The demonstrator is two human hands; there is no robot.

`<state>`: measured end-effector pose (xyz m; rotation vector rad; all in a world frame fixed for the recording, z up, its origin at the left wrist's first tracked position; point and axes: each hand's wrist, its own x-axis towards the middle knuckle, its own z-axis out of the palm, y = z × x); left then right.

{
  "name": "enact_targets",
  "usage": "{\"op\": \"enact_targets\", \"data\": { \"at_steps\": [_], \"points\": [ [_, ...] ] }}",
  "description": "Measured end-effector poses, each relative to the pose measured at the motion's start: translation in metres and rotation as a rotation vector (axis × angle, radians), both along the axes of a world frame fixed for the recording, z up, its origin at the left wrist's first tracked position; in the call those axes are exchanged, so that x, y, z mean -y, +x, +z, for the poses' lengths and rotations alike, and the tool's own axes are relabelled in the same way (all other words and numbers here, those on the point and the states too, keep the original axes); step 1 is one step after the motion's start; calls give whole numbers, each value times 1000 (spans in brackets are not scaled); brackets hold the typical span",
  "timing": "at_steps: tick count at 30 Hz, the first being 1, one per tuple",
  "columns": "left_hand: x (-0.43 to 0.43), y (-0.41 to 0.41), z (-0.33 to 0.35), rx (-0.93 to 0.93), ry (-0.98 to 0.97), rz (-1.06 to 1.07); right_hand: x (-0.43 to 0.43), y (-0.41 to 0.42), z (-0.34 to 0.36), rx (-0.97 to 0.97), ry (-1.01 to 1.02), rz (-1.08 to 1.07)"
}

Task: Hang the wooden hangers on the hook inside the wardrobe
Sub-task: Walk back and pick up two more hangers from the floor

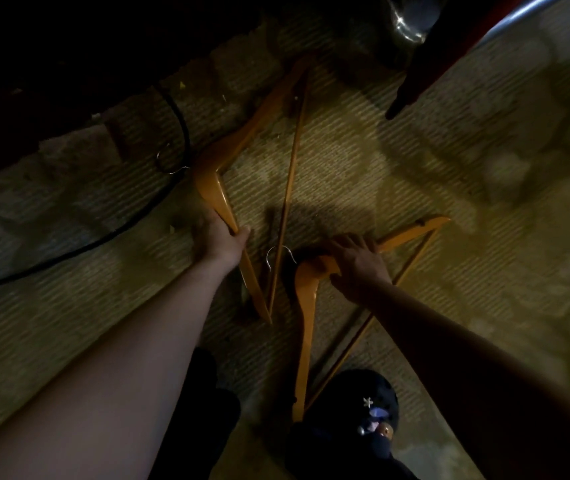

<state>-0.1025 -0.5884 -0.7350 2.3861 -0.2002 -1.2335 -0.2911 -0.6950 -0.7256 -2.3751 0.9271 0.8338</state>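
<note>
- A dim room in a home, seen looking down at the floor.
- Ribbed beige carpet [345,161] covers the floor under and all around the left fingers [242,233] and right fingers [352,242].
- Two wooden hangers [212,185] lie on it, one at each hand's fingers.
- A black cable [183,126] trails over the carpet left of the left fingers.
- Dark furniture [51,64] stands beyond the left fingers, and a shiny metal thing [403,22] lies far beyond the right fingers.
- A dark clog [356,389] with charms sits nearer than the right fingers.

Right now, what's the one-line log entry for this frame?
phase: pickup | left hand grips left hanger | right hand grips right hanger | both hangers on carpet | hung: none
</note>
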Motion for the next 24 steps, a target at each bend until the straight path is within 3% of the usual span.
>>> {"op": "enact_targets", "data": {
  "at_steps": [4,13,17,21,24],
  "points": [
    [14,-5,-7,72,-52,185,2,-3,-7,36,-20,40],
    [22,-12,-21,186,2,302,2,-20,-27,196,-67,95],
    [26,-10,-20,215,16,375,-1,-17,-25,170,-110,99],
    [10,-20,-10,121,-29,409,-13,-25,-19,22,-50,114],
    [-10,-38,3,-71,-66,496,-17,-38,-4,-73,55,65]
  ]
}}
